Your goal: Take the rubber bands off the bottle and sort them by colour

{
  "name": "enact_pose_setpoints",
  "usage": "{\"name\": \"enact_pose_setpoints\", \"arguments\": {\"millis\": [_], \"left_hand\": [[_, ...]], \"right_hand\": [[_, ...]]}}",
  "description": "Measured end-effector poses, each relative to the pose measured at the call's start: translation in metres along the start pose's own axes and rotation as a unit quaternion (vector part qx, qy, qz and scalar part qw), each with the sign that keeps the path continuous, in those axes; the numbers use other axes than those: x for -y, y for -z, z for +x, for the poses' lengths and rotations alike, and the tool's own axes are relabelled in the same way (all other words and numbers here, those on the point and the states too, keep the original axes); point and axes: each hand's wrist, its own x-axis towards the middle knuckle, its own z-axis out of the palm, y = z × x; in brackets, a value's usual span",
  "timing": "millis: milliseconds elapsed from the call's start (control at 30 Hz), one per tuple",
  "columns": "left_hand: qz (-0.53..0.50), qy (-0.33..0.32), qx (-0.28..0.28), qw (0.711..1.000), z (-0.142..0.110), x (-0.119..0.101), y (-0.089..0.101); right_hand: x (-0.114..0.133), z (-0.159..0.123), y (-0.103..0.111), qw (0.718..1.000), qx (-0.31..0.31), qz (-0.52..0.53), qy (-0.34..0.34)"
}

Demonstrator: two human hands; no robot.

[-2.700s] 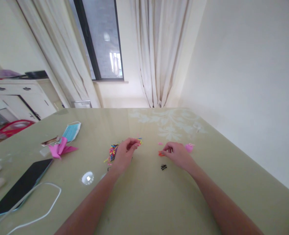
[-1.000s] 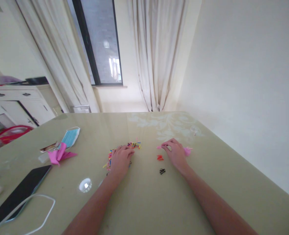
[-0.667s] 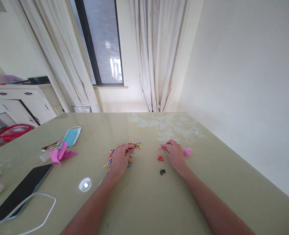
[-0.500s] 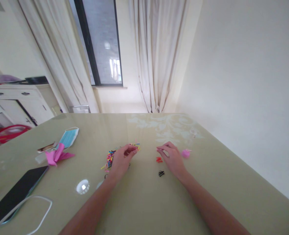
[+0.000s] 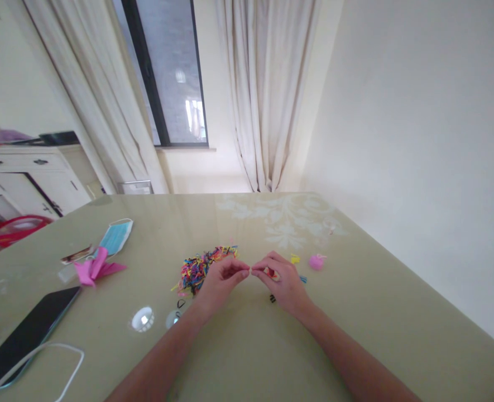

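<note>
A heap of small coloured rubber bands [image 5: 200, 265] lies on the green table [image 5: 247, 346], just left of centre. My left hand [image 5: 220, 279] and my right hand [image 5: 281, 281] meet fingertip to fingertip right of the heap, both pinched. What sits between the fingertips is too small to make out. Small sorted groups lie around my right hand: red bands [image 5: 271, 273] under its fingers, black bands [image 5: 272, 298] at its near side, yellow bands [image 5: 294, 258] and pink bands [image 5: 316, 261] beyond it.
At the left lie a blue face mask [image 5: 115, 237], a pink folded paper [image 5: 94, 268], a dark tablet [image 5: 23, 335] and a white cable [image 5: 58, 365]. A wall runs along the table's right side; curtains and a window stand behind.
My left hand has left the heap and my right hand has moved left from the pink group; the two now meet in the middle, fingertips pinched together.
</note>
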Motion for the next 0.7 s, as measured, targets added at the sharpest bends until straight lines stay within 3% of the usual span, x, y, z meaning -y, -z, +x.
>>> {"name": "enact_pose_setpoints", "arguments": {"millis": [300, 700], "left_hand": [[0.022, -0.029, -0.004, 0.999, -0.0037, -0.0052, -0.0028], [0.020, -0.038, -0.015, 0.999, -0.0050, -0.0082, -0.0060]], "right_hand": [[0.0018, 0.0023, 0.0026, 1.000, -0.026, 0.003, -0.007], [0.0017, -0.0026, 0.0035, 0.998, -0.011, -0.030, 0.051]]}}
